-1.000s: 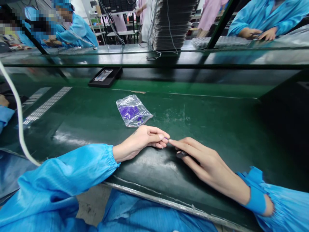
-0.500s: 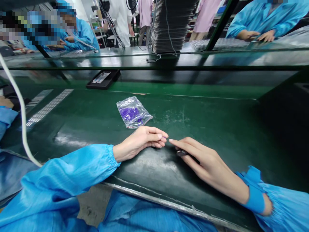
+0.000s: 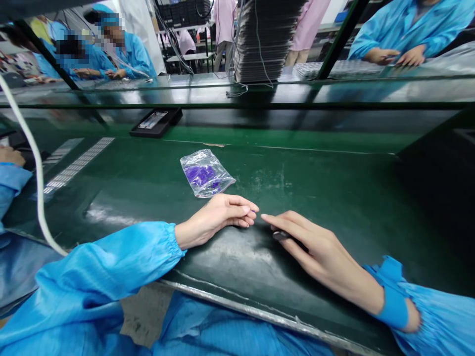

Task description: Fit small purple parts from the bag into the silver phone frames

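Observation:
My left hand (image 3: 218, 217) is held just above the green bench, thumb and fingers pinched around a tiny purple piece (image 3: 253, 211) that barely shows at the fingertips. A short gap to the right, my right hand (image 3: 311, 242) points its index finger at that pinch. Under its fingers sits a dark, smooth-ended object (image 3: 281, 236); most of it is hidden, so its kind cannot be made out. Beyond my left hand lies a clear plastic bag (image 3: 208, 173) with many small purple pieces inside.
A black tray (image 3: 156, 122) with a printed card stands at the back left. Perforated metal strips (image 3: 79, 165) lie left, near a white cable (image 3: 35, 163) and a neighbour's hand (image 3: 11, 155). A dark box (image 3: 441, 198) borders the right. Co-workers sit beyond the raised shelf (image 3: 208, 94).
Both my hands hold almost the same pose; the view has shifted slightly. The neighbour's hand and sleeve at the left edge have moved a little, and people in the background have moved.

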Motion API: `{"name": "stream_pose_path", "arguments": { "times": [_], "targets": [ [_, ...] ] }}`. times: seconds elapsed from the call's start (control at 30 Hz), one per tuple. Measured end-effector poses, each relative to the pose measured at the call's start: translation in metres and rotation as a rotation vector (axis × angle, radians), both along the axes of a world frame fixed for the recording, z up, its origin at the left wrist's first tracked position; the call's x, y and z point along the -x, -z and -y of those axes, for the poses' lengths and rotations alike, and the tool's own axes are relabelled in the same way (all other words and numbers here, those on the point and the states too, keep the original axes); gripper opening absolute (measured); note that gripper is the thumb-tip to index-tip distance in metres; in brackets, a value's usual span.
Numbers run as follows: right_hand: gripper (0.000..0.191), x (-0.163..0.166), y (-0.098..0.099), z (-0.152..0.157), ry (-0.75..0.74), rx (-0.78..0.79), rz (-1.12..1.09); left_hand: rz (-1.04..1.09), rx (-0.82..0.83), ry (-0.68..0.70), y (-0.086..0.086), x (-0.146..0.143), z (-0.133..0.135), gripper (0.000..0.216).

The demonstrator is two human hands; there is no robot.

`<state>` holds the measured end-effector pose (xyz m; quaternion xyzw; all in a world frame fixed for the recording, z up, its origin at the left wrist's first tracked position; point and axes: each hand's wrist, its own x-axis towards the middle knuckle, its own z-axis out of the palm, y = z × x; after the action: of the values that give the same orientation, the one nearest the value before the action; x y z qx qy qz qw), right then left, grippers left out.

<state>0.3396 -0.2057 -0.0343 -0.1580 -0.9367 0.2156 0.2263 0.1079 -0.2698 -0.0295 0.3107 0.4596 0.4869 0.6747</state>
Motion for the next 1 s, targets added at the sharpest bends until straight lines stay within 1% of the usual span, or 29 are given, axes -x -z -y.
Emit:
{"name": "stream_pose_path", "arguments": {
  "times": [0.17,0.33,0.4,0.57,0.67,0.77,0.83,0.9,1.0],
  "targets": [
    [0.046,0.0,0.0,-0.001,0.002,-0.009,-0.019,-0.016,-0.007,-0.008,0.0,-0.001,-0.001,0.016],
    [0.038,0.0,-0.005,-0.004,0.07,-0.149,-0.106,-0.058,-0.029,0.0,0.002,-0.003,-0.001,0.019],
    [0.035,0.001,-0.008,-0.003,0.107,-0.127,-0.143,-0.086,-0.047,0.001,0.002,-0.004,0.0,0.021],
    [0.026,-0.001,-0.012,-0.003,0.208,0.026,-0.203,-0.167,-0.099,0.002,-0.001,-0.008,0.003,0.022],
    [0.023,-0.003,-0.01,-0.006,0.28,0.011,-0.189,-0.259,-0.129,0.031,-0.001,-0.01,0.005,0.02],
    [0.025,-0.002,-0.009,-0.008,0.339,-0.014,-0.165,-0.411,-0.218,0.11,0.002,-0.012,0.01,0.013],
    [0.027,-0.001,-0.008,-0.009,0.323,0.006,-0.105,-0.519,-0.315,0.166,0.003,-0.012,0.013,0.011],
    [0.028,0.001,-0.009,-0.01,0.305,0.012,-0.047,-0.611,-0.403,0.212,0.002,-0.012,0.016,0.012],
    [0.029,0.001,-0.009,-0.01,0.343,-0.028,-0.067,-0.689,-0.464,0.261,-0.001,-0.011,0.019,0.014]
  ]
}}
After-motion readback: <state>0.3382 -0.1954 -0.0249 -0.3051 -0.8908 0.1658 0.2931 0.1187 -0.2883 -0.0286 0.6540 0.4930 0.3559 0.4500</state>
